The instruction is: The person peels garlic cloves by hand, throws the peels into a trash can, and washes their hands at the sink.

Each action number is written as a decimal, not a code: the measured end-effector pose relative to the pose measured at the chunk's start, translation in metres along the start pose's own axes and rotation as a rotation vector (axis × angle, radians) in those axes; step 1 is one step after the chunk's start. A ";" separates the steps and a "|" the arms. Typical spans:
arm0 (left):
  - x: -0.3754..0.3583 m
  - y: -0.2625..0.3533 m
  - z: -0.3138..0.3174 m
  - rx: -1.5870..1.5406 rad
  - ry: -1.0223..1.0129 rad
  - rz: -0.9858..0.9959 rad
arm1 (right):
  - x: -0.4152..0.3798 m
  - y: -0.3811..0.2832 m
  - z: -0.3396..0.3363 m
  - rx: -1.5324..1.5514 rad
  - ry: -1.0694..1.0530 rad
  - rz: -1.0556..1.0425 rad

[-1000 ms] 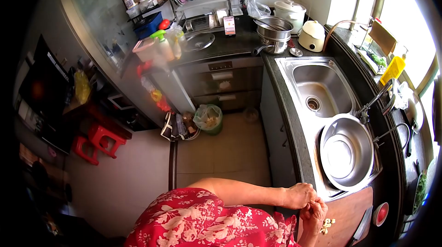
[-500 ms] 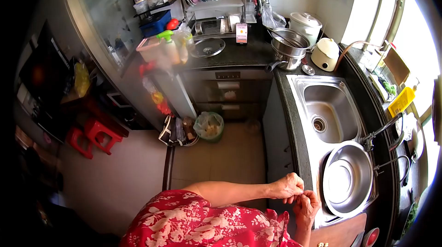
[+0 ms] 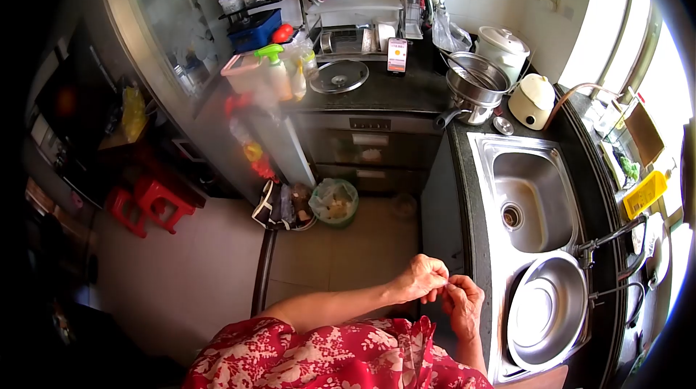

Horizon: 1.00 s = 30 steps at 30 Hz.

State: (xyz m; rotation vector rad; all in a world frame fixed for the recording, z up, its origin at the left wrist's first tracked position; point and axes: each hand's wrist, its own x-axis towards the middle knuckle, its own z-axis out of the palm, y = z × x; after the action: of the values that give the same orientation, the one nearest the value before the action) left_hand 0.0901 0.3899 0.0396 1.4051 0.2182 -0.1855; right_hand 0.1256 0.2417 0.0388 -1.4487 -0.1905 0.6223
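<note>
My left hand [image 3: 422, 278] reaches in from the left with its fingers pinched. My right hand [image 3: 462, 305] meets it fingertip to fingertip, also in a pinch. Whatever they hold between them is too small and too hidden to name. Both hands hang in front of the counter edge [image 3: 480, 284], to the left of the sink. Nearest to the right hand is a steel basin [image 3: 518, 331], which sits in the near sink bowl. A strip of wooden cutting board [image 3: 540, 378] shows at the bottom edge.
The far sink bowl [image 3: 533, 204] has a drain, with a tap [image 3: 612, 238] at its right. A steamer pot [image 3: 475, 95], a cream cooker [image 3: 533, 101] and a phone [image 3: 396, 55] stand farther back. Below, a lined bin [image 3: 335, 202] and red stools [image 3: 163, 200] are on the floor.
Both hands have moved left and slightly up, away from the counter, still pinched together. The view has shifted, so the small pale pieces on the cutting board and the red bowl are out of sight.
</note>
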 end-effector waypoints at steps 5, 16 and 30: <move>0.024 -0.001 -0.024 -0.081 0.072 -0.032 | 0.039 -0.005 0.004 -0.055 -0.110 0.017; 0.131 0.050 -0.081 -0.336 0.044 -0.030 | 0.175 -0.016 -0.023 0.659 -0.180 0.166; 0.245 0.104 -0.327 -0.474 0.307 -0.002 | 0.265 -0.018 -0.029 0.596 -0.033 0.273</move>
State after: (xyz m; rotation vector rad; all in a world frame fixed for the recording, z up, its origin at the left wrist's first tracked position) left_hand 0.3402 0.7289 0.0255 0.9547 0.4843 0.0806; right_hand 0.3645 0.3503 -0.0127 -0.8907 0.1639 0.8409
